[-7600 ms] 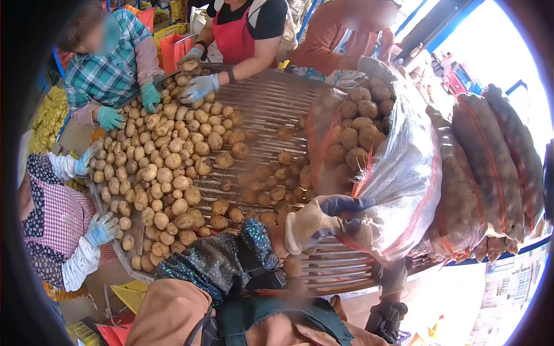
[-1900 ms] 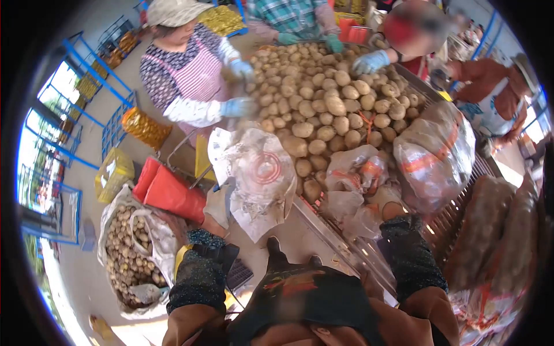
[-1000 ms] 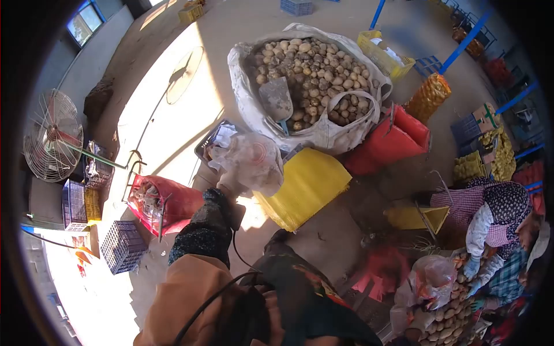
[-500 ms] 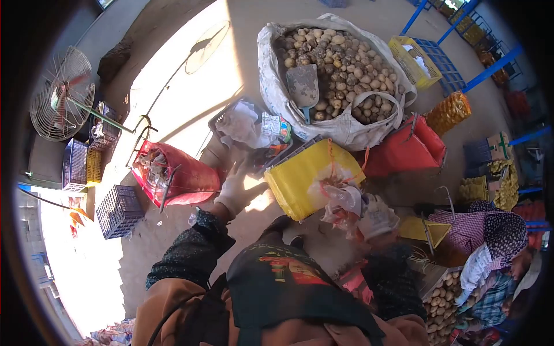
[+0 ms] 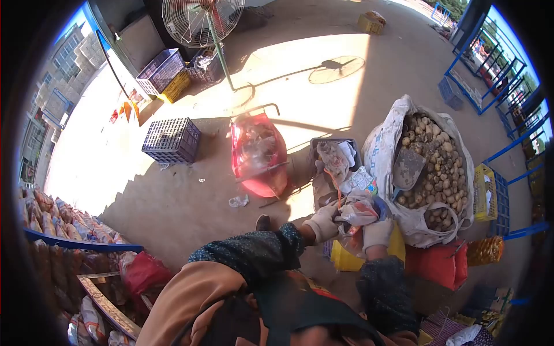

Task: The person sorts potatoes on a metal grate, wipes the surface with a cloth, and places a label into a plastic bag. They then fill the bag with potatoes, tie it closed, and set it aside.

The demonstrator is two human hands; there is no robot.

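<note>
- Left hand (image 5: 324,224), in a pale glove, has its fingers closed on the near edge of a crumpled plastic bundle (image 5: 359,210), right of center in the frame.
- Right hand (image 5: 378,233), gloved too, touches the bundle's other side; its fingers are partly hidden, so how firmly it grips cannot be told.
- Handling the loose plastic between both hands looks like the step in hand. An orange cord (image 5: 338,190) rises beside the left fingers; moving the bundle cleanly would probably call for keeping the cord and loose folds from snagging.
- Just above the hands lies a dark tray (image 5: 314,151) with paper and plastic in it. A yellow bag (image 5: 346,260) sits directly below them, partly covered, leaving little room to lower the bundle.
- Right of the hands, a large white sack (image 5: 376,149) stands open, full of potatoes (image 5: 447,158), with a scoop (image 5: 409,168) resting on top. Below it is a red bag (image 5: 441,268).
- Left of the tray stands a red sack (image 5: 271,184) holding plastic; farther left, a purple crate (image 5: 172,140).
- Upper left shows a fan (image 5: 202,22); lower left, filled bags (image 5: 49,216).
</note>
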